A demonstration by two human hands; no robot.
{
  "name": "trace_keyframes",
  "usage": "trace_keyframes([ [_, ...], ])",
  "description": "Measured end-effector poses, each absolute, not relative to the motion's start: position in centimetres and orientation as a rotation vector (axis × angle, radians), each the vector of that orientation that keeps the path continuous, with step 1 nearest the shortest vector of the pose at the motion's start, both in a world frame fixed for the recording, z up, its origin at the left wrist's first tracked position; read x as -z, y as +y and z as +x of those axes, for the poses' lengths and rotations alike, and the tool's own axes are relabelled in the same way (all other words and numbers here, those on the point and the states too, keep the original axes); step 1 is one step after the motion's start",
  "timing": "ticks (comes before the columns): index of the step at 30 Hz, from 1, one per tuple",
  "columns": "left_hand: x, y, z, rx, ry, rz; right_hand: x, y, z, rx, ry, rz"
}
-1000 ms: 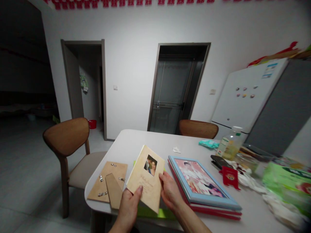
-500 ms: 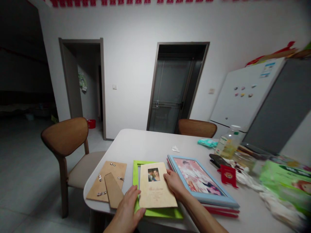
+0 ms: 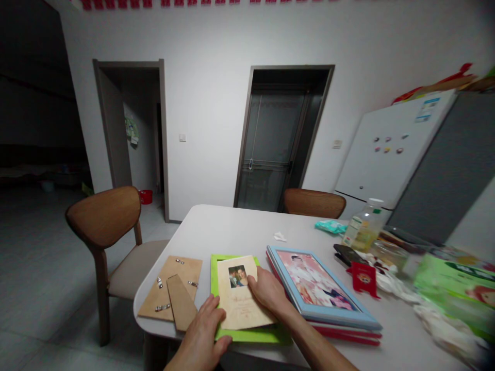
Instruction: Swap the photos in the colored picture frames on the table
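Observation:
A cream printed sheet (image 3: pixel 235 312) with a small photo of two people lies over a green picture frame (image 3: pixel 266 335). My right hand (image 3: pixel 266 291) grips the sheet's right edge, thumb on top; its other fingers are mostly hidden. At the frame's lower left corner, my left hand (image 3: pixel 204 330) holds the border, fingers on the left side and thumb by the bottom edge. The fingertips lie close to the sheet's left edge. To the left is a wooden backing board (image 3: pixel 174 283) with metal clips and a brown stand leg (image 3: pixel 180 304).
A light-blue framed picture (image 3: pixel 320 283) tops a stack of frames on the right. Beyond it are a phone (image 3: pixel 348 255), a red item (image 3: pixel 364 278), a bottle (image 3: pixel 363 226) and a green tissue pack (image 3: pixel 456 288). Chairs (image 3: pixel 104 216) stand around the white table (image 3: pixel 228 226).
My right hand has shifted the cream sheet slightly left over the green frame, covering more of its left part. My left hand stays nearly in place.

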State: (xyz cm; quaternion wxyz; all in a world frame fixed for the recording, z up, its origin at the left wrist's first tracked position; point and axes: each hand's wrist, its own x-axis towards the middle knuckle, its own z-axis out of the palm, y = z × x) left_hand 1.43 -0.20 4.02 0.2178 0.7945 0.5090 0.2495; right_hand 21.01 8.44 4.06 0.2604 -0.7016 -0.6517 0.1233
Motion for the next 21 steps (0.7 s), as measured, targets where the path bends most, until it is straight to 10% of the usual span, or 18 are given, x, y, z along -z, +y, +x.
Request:
trace_keyframes([
  [7,-3.4,0.0,1.0,-0.808,1.345,2.167,-3.6,7.5,20.8,0.152,-1.963,-2.048],
  [21,0.0,1.3,-6.9,-0.896,1.641,2.384,-5.1,2.6,10.2,-0.119,-2.386,-1.369],
])
